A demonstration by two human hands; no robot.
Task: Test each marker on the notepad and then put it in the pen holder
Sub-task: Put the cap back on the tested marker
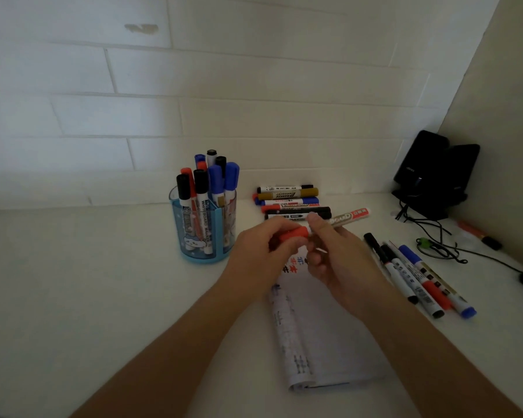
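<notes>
Currently held marker (348, 218): a whiteboard marker with a white printed barrel, lying almost level in the air just above the far end of the notepad, its tail pointing right and away.
Red cap (295, 233): at the marker's left end, against the barrel; whether it is fully seated cannot be told.
Left hand (263, 251): fingers and thumb curled round the red cap.
Right hand (338, 254): fingers wrapped round the barrel next to the cap, thumb on top; the 2 hands are close together, nearly touching.
Notepad (323, 327): flat on the tabletop under the hands, pages folded over at the left, red and blue test marks near its far end.
Pen holder (197, 257): a translucent blue round cup, upright, left of the hands and apart from them.
Stored markers (212, 179): black, red and blue caps standing up in the pen holder.
Stacked markers (290, 200): several lying side by side just behind the hands, including a gold one.
Side markers (417, 276): several lying slantwise right of the notepad, with black, red and blue caps.
Speakers (435, 173): 2 black boxes in the far right corner.
Cables (435, 245): black, trailing over the tabletop in front of the speakers.
Tabletop (103, 282): white.
Wall (133, 116): white tile behind.
</notes>
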